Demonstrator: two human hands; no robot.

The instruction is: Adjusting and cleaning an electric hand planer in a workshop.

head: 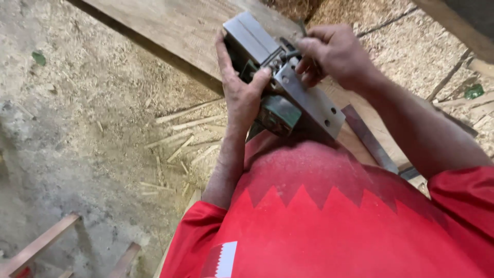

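The left hand (242,98) is gripping an upturned electric planer (285,87), fingers wrapped around its body, holding it against the red shirt (329,226) above the wooden board (175,25). The right hand (334,54) is pinching something small at the blade drum; what exactly, I cannot tell. This looks like blade adjustment; any further turning calls for a steady hold.

A long wooden board (170,25) crosses the far side. Sawdust and thin wood strips (180,139) cover the floor; a metal ruler (368,139), probably, lies right.
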